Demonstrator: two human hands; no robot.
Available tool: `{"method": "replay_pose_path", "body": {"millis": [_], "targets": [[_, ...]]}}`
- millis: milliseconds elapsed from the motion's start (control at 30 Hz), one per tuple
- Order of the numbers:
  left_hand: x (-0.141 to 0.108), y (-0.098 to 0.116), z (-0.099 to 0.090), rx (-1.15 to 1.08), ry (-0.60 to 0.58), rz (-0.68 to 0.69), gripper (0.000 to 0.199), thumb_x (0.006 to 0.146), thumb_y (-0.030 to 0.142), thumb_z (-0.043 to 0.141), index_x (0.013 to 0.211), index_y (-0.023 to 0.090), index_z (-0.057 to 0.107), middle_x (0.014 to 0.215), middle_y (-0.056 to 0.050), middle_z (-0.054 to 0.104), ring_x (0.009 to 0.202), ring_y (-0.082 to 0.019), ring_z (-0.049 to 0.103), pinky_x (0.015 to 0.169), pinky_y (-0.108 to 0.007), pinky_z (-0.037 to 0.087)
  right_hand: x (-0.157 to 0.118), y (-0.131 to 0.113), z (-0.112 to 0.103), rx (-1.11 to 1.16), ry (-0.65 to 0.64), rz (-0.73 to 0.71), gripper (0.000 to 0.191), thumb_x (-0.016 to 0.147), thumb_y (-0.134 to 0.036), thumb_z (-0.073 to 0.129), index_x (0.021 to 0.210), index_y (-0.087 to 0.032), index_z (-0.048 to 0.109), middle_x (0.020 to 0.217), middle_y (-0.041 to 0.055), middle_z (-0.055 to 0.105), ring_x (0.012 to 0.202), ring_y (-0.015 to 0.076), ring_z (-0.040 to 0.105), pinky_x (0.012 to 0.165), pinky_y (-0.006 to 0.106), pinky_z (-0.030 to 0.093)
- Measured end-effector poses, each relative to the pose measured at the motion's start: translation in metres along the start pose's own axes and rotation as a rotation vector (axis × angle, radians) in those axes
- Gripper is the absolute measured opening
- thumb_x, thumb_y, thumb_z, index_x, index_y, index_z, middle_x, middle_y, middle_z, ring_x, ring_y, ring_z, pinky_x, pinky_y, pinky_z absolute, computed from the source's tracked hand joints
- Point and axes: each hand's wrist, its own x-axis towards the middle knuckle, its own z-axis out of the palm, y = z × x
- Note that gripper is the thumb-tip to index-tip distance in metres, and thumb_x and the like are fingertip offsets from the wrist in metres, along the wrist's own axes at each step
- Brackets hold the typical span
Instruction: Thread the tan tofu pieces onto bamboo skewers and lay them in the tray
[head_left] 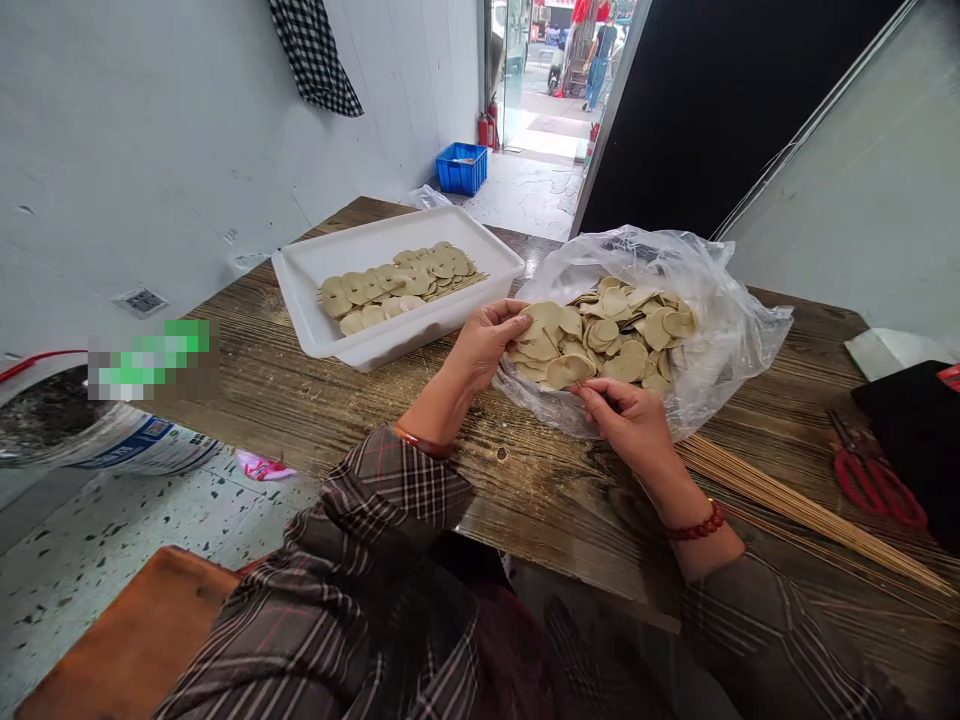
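My left hand point(491, 338) pinches the edge of a thin round beige slice point(543, 322) at the left of the pile. Between the thumb and fingers of my right hand point(624, 412) is the end of a thin wooden skewer point(577, 387); how far it runs among the slices I cannot make out. Many loose slices point(619, 330) lie under and beyond both hands in an open clear plastic bag point(724, 300). To the left, a white tray point(390, 345) holds rows of similar slices on skewers point(367, 287).
Bare skewers point(802, 500) lie in a bundle on the wooden table point(525, 470), right of my right hand. Red-handled scissors point(874, 470) rest farther right, beside a black cloth point(911, 430). A bucket point(150, 440) stands at left, and a blue crate point(462, 170) near the doorway.
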Motion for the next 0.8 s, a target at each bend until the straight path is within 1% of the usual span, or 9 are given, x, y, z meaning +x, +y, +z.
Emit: {"method": "replay_pose_path", "body": {"millis": [100,300,467,667,800], "targets": [[-0.0005,-0.0001,0.0001,-0.061,-0.024,-0.035,0.022,0.064,0.024,0.077,0.082,0.015,0.068,0.064,0.001,0.059,0.053,-0.006,0.047,0.047,-0.02,0.03,-0.0004,0.0012,-0.0005,0.005,0.0,-0.011,0.033,0.085,-0.043,0.062,0.09,-0.015,0.077,0.056,0.0001,0.061,0.047,0.0102,0.047,0.045,0.022,0.034],[-0.0014,-0.0013,0.0013,-0.12,-0.051,-0.046,0.022,0.065,0.023,0.078,0.082,0.014,0.068,0.066,0.001,0.059,0.053,-0.005,0.047,0.046,-0.02,0.029,-0.0007,0.0035,-0.0002,0.016,0.01,-0.003,0.033,0.084,-0.045,0.064,0.09,-0.016,0.078,0.056,0.0003,0.061,0.047,0.0108,0.049,0.044,0.022,0.036],[-0.0018,-0.0019,0.0022,-0.165,-0.044,-0.075,0.021,0.063,0.021,0.078,0.079,0.014,0.066,0.064,0.001,0.057,0.053,-0.005,0.046,0.045,-0.02,0.028,-0.0007,0.0044,-0.0006,0.033,0.016,0.004,0.032,0.082,-0.044,0.065,0.091,-0.016,0.078,0.059,0.0013,0.064,0.049,0.0116,0.052,0.044,0.022,0.037],[-0.0036,-0.0016,0.0055,-0.15,-0.064,-0.09,0.022,0.063,0.022,0.079,0.078,0.014,0.064,0.062,0.002,0.055,0.051,-0.005,0.044,0.044,-0.02,0.027,-0.0004,0.0063,-0.0011,0.004,0.018,-0.014,0.033,0.084,-0.045,0.064,0.093,-0.017,0.078,0.061,0.0022,0.066,0.051,0.0127,0.054,0.045,0.023,0.038],[-0.0059,-0.0028,0.0086,-0.123,-0.075,-0.071,0.024,0.062,0.023,0.079,0.078,0.013,0.064,0.063,0.002,0.057,0.051,-0.004,0.045,0.045,-0.019,0.027,-0.0004,0.0069,-0.0002,-0.008,0.027,-0.02,0.033,0.084,-0.046,0.063,0.092,-0.017,0.078,0.06,0.0018,0.065,0.05,0.0125,0.053,0.045,0.023,0.037]]}}
